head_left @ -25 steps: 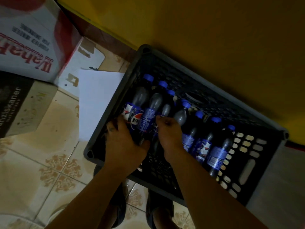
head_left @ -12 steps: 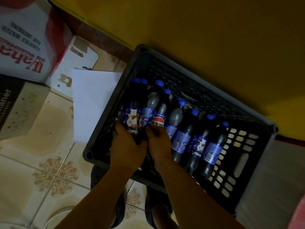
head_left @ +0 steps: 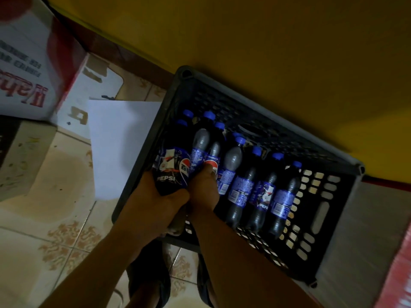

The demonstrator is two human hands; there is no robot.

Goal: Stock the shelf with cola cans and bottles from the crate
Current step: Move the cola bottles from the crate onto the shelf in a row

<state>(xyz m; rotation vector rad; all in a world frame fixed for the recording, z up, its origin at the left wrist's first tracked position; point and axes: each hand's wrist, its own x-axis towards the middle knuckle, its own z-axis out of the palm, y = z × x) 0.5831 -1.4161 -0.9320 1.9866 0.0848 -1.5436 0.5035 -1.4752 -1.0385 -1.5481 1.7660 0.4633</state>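
The left hand (head_left: 155, 197) holds one bottle (head_left: 172, 172), the right hand (head_left: 204, 190) holds the next bottle (head_left: 214, 150); caps (head_left: 209, 115) point away.

1. This looks like a small shop or its stockroom (the light is dim, so the call is cautious).
2. A dark plastic crate (head_left: 340, 196) sits on the floor, holding a row of matching blue-capped cola bottles (head_left: 242, 185).
3. At the far left stands a red-and-white printed carton (head_left: 33, 70), with a second cardboard box (head_left: 24, 156) nearer.
4. The floor (head_left: 55, 218) is patterned tile, and a yellow surface (head_left: 266, 52) rises beyond the crate.
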